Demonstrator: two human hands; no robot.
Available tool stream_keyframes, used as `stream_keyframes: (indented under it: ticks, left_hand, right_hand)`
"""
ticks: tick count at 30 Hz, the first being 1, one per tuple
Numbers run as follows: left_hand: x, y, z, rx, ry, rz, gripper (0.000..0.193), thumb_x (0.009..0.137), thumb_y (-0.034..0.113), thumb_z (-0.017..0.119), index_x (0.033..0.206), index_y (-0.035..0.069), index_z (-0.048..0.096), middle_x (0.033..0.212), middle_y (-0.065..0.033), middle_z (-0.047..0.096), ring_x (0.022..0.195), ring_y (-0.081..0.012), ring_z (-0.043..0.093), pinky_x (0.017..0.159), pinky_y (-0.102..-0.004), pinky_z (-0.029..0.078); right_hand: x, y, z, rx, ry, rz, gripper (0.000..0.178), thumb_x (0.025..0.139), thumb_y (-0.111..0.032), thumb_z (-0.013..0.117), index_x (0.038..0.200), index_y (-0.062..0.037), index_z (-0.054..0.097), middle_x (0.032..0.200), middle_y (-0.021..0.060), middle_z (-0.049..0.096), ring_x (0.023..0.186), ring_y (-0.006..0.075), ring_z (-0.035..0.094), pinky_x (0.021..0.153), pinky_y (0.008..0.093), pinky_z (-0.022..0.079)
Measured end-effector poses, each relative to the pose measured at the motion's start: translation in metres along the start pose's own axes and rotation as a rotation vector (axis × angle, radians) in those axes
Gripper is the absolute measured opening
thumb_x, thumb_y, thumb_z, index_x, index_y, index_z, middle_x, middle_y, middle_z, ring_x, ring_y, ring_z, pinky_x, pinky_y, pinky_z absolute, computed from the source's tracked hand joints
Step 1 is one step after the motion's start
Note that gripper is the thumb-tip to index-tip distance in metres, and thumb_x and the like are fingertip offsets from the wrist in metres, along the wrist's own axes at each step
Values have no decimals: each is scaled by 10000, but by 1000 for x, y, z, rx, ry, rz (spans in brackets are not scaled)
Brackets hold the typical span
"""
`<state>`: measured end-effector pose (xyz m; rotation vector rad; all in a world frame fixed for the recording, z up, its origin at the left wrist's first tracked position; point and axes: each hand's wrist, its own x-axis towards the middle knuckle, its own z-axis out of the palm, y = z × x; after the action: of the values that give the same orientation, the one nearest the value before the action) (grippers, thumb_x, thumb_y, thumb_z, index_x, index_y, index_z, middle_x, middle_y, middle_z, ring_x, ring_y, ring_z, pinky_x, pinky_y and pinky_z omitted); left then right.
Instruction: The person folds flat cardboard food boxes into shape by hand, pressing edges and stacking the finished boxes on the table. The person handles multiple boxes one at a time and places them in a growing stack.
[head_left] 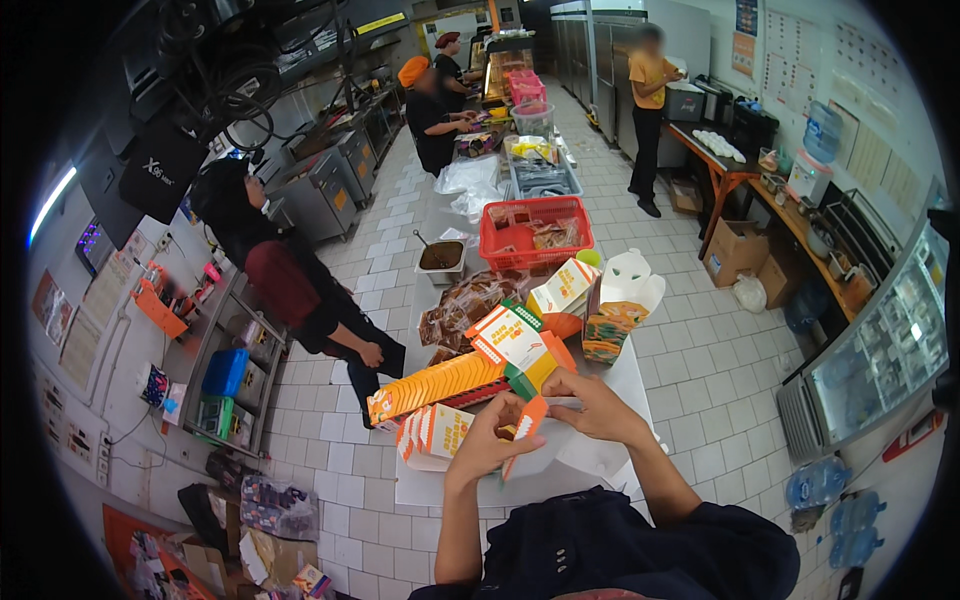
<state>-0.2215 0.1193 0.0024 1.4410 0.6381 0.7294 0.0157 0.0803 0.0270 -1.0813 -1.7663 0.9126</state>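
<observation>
At the near end of the long white table, my left hand and my right hand are both closed on a small paper food carton with orange and white panels. The left fingers grip its near side; the right fingers pinch its far edge. Just beyond lie more printed cartons in white, green and orange. A long row of nested orange cartons slants to the left, and a white-and-orange carton rests beside my left hand. An open patterned box stands farther right.
Plastic-bagged brown food lies past the cartons, near a metal pan with a ladle. A red basket with bags stands behind. One co-worker is left of the table; others work farther off. A glass-door cooler stands right.
</observation>
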Motion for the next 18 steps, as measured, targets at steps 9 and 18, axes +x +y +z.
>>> stream_keyframes:
  ticks: [9,18]
  left_hand:
    - [-2,-11,22,442,334,661,334,949,142,773,1256,21,718,1075,-126,728,877,-177,698,662,-268,553]
    - [-6,-13,18,538,438,577,272,867,87,836,1119,12,763,1042,-125,752,823,-189,712,691,-247,554]
  right_hand:
    - [4,-13,-3,9,98,-19,157,1002,-38,675,1156,-4,671,1087,126,745,999,259,741,919,366,567]
    - [3,-15,24,61,151,-75,156,1017,-94,691,1146,-8,673,1048,126,723,963,256,707,882,356,562]
